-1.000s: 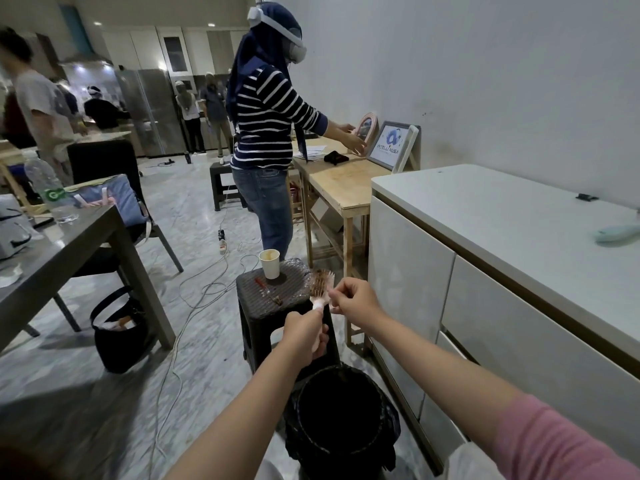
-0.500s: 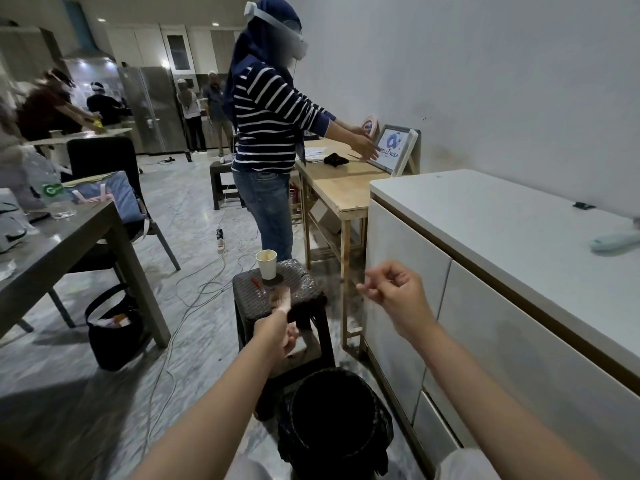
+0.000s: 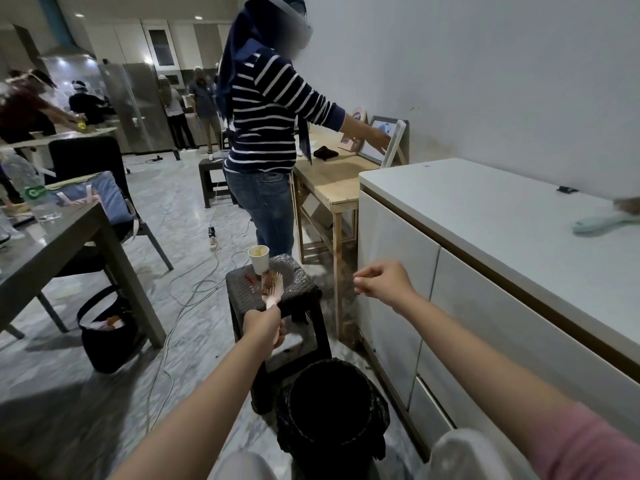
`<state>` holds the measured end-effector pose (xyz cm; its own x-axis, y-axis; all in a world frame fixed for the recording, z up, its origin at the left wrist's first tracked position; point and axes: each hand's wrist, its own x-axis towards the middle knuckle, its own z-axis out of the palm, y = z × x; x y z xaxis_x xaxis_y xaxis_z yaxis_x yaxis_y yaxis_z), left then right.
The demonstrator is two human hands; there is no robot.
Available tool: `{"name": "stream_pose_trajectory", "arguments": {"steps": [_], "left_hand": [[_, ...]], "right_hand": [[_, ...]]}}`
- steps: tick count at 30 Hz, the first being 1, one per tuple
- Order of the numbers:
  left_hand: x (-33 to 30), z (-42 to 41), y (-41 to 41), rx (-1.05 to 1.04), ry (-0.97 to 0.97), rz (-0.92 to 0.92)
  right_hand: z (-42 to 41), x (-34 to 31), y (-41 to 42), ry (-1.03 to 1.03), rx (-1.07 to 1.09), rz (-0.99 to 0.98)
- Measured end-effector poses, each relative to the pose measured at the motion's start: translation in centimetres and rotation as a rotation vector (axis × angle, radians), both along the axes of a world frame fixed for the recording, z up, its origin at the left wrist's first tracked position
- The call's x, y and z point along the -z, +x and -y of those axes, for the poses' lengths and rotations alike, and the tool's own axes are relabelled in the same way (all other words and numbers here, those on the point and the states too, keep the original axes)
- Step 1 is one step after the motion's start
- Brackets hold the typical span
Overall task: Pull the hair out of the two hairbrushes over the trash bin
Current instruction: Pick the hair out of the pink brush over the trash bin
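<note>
The head view looks down over both forearms toward a black trash bin (image 3: 332,407) that stands on the marble floor, close to the person's knees. I use this bin as the landmark.

The left hand (image 3: 264,328) is above and to the left of the bin, a little beyond its rim. Its grip is clenched around the pale handle of a pink hairbrush (image 3: 272,289). The brush points up and away from the person, and its head is full of brown hair. The brush is not directly over the opening of the bin; it appears in front of a dark stool (image 3: 277,296) that stands just behind the bin.

The right hand (image 3: 384,284) is above and to the right of the bin, well apart from the brush. Its fingers are curled and the thumb meets the fingertips in a pinch. I cannot tell if some hair is between them, because it is too small and blurred.

The second hairbrush (image 3: 604,221), light green, lies far to the right of the bin on the white table (image 3: 485,216), near the right edge of the view.

On the stool behind the bin stands a paper cup (image 3: 258,259). Further behind the bin a person in a striped top (image 3: 266,123) stands at a wooden table (image 3: 332,181). To the left of the bin a black bag (image 3: 104,334) sits on the floor.
</note>
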<state>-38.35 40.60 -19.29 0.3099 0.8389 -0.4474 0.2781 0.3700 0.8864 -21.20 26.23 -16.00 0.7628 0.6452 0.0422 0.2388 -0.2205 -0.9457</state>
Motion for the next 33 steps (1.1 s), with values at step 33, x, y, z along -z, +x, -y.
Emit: {"name": "stream_pose_trajectory", "arguments": {"steps": [33], "left_hand": [[1.6, 3.4, 0.7, 0.128, -0.014, 0.062]], "right_hand": [[-6.4, 2.2, -3.2, -0.089, -0.328, 0.617]]}}
